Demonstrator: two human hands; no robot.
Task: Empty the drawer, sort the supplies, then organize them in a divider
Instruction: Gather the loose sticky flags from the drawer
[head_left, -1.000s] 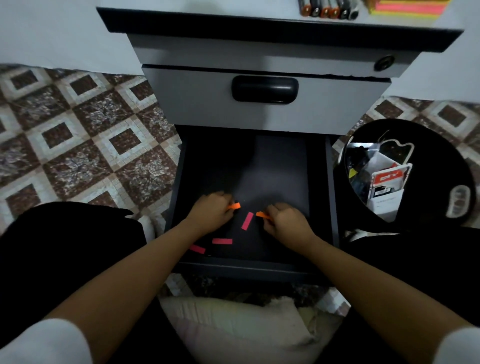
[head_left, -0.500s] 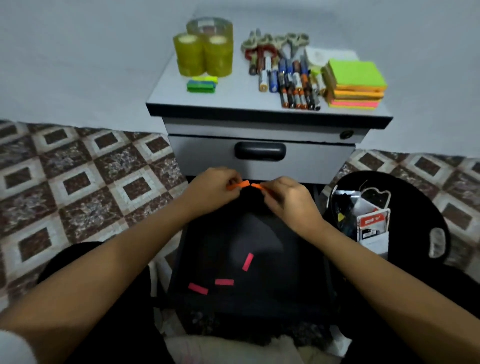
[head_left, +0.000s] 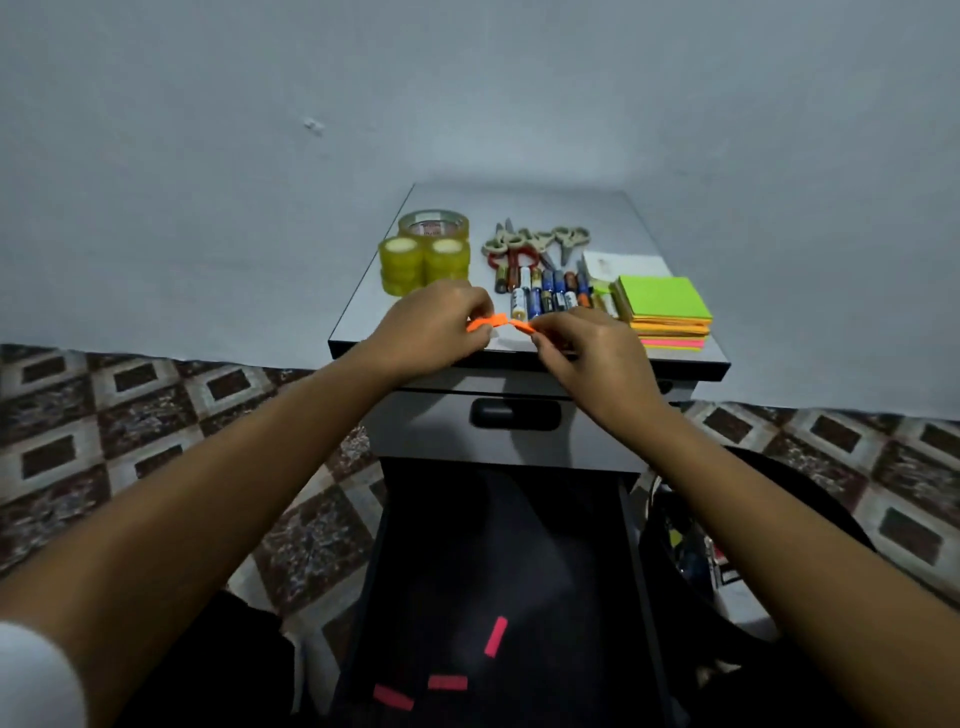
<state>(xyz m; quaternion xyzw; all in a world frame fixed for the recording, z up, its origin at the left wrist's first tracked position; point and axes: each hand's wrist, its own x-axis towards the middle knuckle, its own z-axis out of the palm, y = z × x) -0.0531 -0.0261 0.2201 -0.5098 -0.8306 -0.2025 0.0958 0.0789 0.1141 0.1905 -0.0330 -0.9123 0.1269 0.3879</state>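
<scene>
The left hand (head_left: 431, 327) pinched an orange strip (head_left: 482, 323) between thumb and curled fingers, and the right hand (head_left: 592, 353) pinched a second orange strip (head_left: 522, 327) the same way. The strips' inner ends met, or nearly met, between the hands. A second before, both hands had been low inside the open drawer (head_left: 493, 545), each at one of these strips on its dark floor. Half a second before, they were level with the handle (head_left: 514, 414) of the shut drawer above. Now they were held up over the front edge of the cabinet top (head_left: 519, 208). Three pink strips (head_left: 496, 636) lay where they had lain, on the drawer floor near its front. On the cabinet top stood the tape rolls (head_left: 423, 252), with scissors (head_left: 535, 241), batteries and pens (head_left: 545, 291) and a stack of sticky notes (head_left: 665, 306) to their right. A black bin (head_left: 660, 540) stood just right of the drawer
</scene>
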